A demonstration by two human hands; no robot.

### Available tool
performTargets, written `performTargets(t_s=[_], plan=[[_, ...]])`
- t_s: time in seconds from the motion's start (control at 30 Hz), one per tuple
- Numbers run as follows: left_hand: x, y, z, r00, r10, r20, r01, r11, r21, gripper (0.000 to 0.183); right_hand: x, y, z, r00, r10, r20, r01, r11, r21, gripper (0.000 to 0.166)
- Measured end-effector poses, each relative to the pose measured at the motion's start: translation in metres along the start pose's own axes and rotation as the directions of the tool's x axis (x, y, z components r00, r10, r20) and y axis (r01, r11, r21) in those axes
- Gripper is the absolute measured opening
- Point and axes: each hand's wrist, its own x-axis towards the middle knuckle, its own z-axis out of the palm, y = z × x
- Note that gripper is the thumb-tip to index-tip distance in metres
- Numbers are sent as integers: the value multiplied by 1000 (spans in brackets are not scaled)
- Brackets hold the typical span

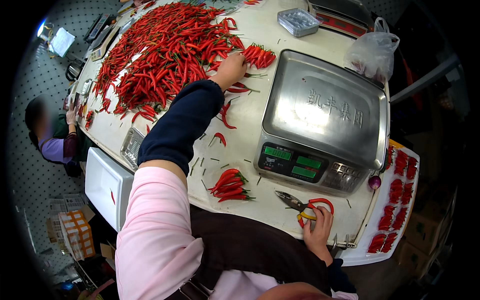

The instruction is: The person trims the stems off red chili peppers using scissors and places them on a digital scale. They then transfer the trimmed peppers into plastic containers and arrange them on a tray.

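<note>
My left hand (231, 69) reaches across the table to a small bunch of red chili peppers (259, 56) at the right edge of a large heap of red chilies (168, 48). Its fingertips meet the near end of that bunch, but whether they grip anything is hidden. Close to the table's front edge, my right hand (319, 228) has its fingers and thumb on the red and yellow handles of a pair of scissors (294, 201), whose blades point left. Between my arms lies another bunch of chilies (231, 185) on clear film, stems to the right.
A digital scale with a steel pan (326, 108) stands at right. Beyond it are a plastic bag (373, 52) and clear trays (299, 21). Packed chilies lie on a white tray (360, 251). A white foam box (107, 187) and a person (56, 138) are at left.
</note>
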Motion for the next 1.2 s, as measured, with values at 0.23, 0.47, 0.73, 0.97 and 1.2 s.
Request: performTargets(t_s=[0.23, 0.47, 0.73, 0.97, 1.2], plan=[[-33, -7, -31, 996, 19, 88, -25, 997, 72, 20, -2, 1, 1, 1000, -11, -15, 11, 1000, 3, 48], [-72, -9, -36, 975, 216, 57, -220, 972, 84, 16, -3, 0, 1, 1000, 19, -8, -19, 1000, 7, 45], [-133, -20, -70, 959, 257, 123, -263, 964, 36, 14, -6, 5, 6, 1000, -6, -27, 5, 1000, -13, 45], [-186, -33, -97, 952, 239, 189, -256, 964, 72, 17, -6, 3, 7, 999, -25, -40, 25, 1000, -14, 46], [-234, -41, -116, 988, 156, -22, -148, 965, 216, 16, -7, 3, 9, 997, -47, -64, 45, 999, -25, 45]])
